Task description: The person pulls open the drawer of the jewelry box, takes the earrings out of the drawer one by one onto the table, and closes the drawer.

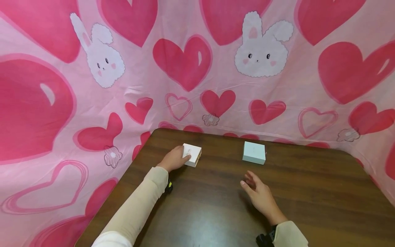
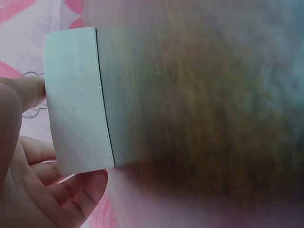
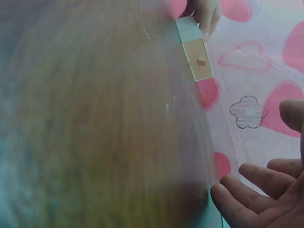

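One white box (image 1: 192,154) is at the far left of the table (image 1: 308,178), gripped between thumb and fingers by the left hand (image 1: 172,159); the right hand (image 1: 260,197), fingers loosely parted, holds nothing near the pale-blue box (image 1: 254,152). Tilting might let the tabbed, drawer-like end (image 3: 194,53) slide out.

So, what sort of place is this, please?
Possibly an indoor recording corner: pink heart-and-rabbit fabric hangs behind a brown wood-grained table, and a pale-blue rectangular box rests on it.
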`<state>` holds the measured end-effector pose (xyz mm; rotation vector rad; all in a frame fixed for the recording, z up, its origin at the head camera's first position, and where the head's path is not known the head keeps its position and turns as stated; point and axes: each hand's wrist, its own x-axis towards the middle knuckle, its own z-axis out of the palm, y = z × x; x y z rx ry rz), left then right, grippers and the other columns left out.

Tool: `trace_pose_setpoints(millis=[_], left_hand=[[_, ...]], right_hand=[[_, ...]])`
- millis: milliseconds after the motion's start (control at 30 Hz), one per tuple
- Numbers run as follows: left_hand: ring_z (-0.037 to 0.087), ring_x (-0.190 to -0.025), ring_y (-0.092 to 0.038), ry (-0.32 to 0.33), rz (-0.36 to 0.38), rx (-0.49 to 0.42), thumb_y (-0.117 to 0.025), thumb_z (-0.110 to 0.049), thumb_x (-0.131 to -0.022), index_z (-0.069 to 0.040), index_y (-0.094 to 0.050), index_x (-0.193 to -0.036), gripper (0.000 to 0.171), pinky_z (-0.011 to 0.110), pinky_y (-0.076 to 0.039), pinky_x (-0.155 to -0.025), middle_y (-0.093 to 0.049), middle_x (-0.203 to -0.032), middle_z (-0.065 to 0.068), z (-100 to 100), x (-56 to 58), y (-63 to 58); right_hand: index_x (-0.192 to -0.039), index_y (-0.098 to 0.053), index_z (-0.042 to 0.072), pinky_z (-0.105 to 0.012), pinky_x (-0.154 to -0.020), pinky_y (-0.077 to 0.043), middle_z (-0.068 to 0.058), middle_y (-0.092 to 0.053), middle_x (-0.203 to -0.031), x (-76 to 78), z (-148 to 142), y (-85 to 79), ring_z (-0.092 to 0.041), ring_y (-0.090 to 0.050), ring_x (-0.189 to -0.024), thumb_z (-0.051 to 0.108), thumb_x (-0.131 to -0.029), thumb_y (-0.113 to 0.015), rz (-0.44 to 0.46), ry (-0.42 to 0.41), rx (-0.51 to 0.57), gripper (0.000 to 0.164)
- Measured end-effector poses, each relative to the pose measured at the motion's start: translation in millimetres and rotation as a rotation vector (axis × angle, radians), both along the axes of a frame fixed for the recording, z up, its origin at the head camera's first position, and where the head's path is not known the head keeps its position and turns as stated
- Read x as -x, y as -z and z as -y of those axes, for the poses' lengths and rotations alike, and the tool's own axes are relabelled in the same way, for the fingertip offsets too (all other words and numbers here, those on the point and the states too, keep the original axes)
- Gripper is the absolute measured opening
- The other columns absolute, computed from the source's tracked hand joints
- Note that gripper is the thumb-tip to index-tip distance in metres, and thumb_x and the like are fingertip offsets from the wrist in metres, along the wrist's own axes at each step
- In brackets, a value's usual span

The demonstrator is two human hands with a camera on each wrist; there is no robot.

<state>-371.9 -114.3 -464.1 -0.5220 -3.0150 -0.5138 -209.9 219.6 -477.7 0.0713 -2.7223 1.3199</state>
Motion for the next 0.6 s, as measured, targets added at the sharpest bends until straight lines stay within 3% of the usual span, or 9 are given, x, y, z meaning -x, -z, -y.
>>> trace_pose_setpoints(millis=[167,433,600], left_hand=[[0.024,-0.119,-0.040,0.002,-0.012,0.018,-0.050,-0.051,-0.084,0.003,-0.039,-0.131,0.072,0.038,-0.031,-0.096,-0.044,-0.129,0.015,0,-4.8,2.2],[0.022,-0.118,-0.041,-0.018,0.008,0.043,-0.050,-0.054,-0.083,0.000,-0.039,-0.132,0.074,0.038,-0.031,-0.096,-0.044,-0.130,0.011,-6,-14.7,1.3],[0.023,-0.117,-0.042,-0.022,0.009,0.056,-0.050,-0.055,-0.082,0.000,-0.039,-0.132,0.074,0.039,-0.032,-0.095,-0.044,-0.130,0.012,-9,-23.1,-1.5]], right_hand=[[-0.136,-0.033,0.011,-0.046,-0.088,-0.038,-0.008,-0.047,-0.128,0.2,0,-0.2,-0.026,-0.049,-0.111,0.055,-0.083,-0.050,0.026,-0.006,0.004,0.071],[-0.136,-0.032,0.010,-0.047,-0.087,-0.038,-0.009,-0.047,-0.129,0.6,1,-1.7,-0.027,-0.048,-0.112,0.045,-0.086,-0.052,0.034,-0.018,0.003,0.064],[-0.135,-0.033,0.011,-0.046,-0.087,-0.038,-0.008,-0.048,-0.128,1.1,2,-0.9,-0.026,-0.048,-0.112,0.049,-0.085,-0.052,0.028,-0.021,0.005,0.066]])
